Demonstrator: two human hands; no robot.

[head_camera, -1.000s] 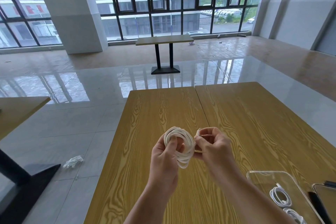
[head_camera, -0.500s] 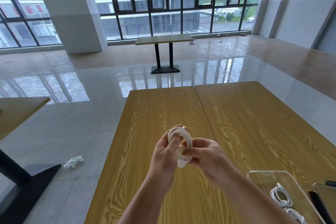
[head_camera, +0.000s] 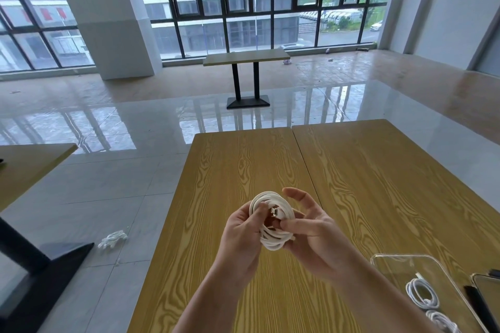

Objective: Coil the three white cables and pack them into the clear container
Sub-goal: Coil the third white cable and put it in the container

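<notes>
**White cable coil held in both hands above the wood tabletop**

White cable (head_camera: 272,220) is wound into a round coil and held up between the two hands, above the yellow wood-grain tabletop (head_camera: 235,170). The left hand (head_camera: 242,235) grips the coil's left side, its thumb pressed over the strands. The right hand (head_camera: 311,230) holds the coil's right side: its thumb lies across the lower loops, while its other fingers are loosely spread behind the coil. A small metal plug end shows at the middle of the coil, just beside the left thumb.

To the right of the right hand and nearer the person, a clear container (head_camera: 378,261) sits on the tabletop. Inside it lie two more white cables, each already wound: one coil (head_camera: 422,296) near the container's middle, and a second coil (head_camera: 441,320) nearer the person, partly cut off by the edge of the view. A dark flat object (head_camera: 487,292) lies just beside the container on its right; what it is cannot be told.

On the floor well to the left of the left hand lies a crumpled white glove (head_camera: 112,238).
</notes>
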